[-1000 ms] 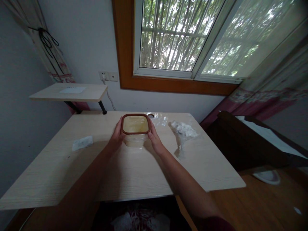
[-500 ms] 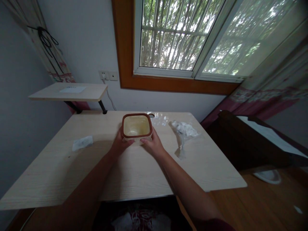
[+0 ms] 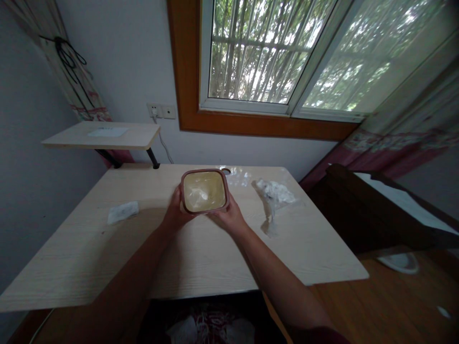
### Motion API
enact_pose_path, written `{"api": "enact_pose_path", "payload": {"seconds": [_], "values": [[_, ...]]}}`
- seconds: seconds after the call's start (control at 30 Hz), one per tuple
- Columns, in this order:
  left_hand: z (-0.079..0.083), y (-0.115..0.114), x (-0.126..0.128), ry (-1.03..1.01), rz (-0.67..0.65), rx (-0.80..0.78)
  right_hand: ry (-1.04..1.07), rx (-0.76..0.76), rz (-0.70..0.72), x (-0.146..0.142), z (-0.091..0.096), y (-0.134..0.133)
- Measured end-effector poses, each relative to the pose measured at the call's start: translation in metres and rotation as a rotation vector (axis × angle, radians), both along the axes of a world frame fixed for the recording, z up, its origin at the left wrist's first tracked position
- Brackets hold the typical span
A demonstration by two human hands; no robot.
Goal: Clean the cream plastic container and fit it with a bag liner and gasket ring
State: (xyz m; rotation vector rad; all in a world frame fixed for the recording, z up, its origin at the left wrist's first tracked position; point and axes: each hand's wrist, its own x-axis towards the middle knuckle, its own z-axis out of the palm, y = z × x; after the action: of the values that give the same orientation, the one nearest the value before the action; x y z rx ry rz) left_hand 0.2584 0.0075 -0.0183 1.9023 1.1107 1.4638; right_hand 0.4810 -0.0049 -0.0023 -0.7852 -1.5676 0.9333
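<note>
A squarish bowl (image 3: 205,191) with a cream inside and a brown rim is held over the far middle of the table, its opening tilted toward me. My left hand (image 3: 178,212) grips its left side and my right hand (image 3: 229,215) its right side. Both hands are closed on it, with the fingers partly hidden behind and beneath the bowl. Nothing but a shiny reflection shows inside it.
The pale wooden table (image 3: 215,258) carries a small white packet (image 3: 123,212) on the left and a crumpled clear plastic bag (image 3: 276,193) on the right. A raised shelf (image 3: 103,135) stands at the back left. Beyond the right edge is a dark wooden piece of furniture (image 3: 387,210).
The bowl has tipped toward me, so more of its inside shows and its near rim sits lower. My thumbs no longer show on its front. Both hands keep their hold.
</note>
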Motion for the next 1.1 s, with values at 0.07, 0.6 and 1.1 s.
{"api": "enact_pose_path", "payload": {"seconds": [0.07,0.6,1.1], "values": [[-0.003,0.000,-0.001,-0.013,0.003,0.003,0.017,0.025,-0.006,0.000,0.001,0.000],[-0.003,-0.001,0.000,0.024,-0.001,-0.017,0.038,-0.007,-0.042,0.001,-0.004,0.002],[-0.006,0.003,-0.020,0.022,-0.212,-0.166,-0.004,-0.040,-0.077,0.011,-0.006,0.006]]}}
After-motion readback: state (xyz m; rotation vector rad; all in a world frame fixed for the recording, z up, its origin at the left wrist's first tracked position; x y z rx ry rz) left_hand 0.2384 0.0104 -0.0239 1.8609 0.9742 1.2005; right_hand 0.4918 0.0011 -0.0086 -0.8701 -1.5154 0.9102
